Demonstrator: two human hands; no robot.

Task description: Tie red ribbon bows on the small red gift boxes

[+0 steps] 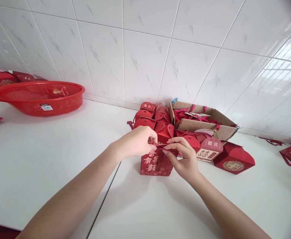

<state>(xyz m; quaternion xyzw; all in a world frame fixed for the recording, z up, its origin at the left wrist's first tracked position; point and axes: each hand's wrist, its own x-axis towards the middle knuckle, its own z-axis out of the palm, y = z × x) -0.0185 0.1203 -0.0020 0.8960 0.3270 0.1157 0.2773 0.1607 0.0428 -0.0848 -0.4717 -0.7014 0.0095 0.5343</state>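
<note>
Observed red gift box (pixel 152 167) upright below left hand (pixel 139 141) and right hand (pixel 183 157); pinched by both along crosswise top edge (pixel 159 145), equally near.

Smooth card box (pixel 157 164), glossy tiles (pixel 146 61)

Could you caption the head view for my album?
Left hand and right hand pinch the top of a red box on a white table.

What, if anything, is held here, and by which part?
The left hand and right hand pinch the red double-happiness favor box at its top edge.
</note>
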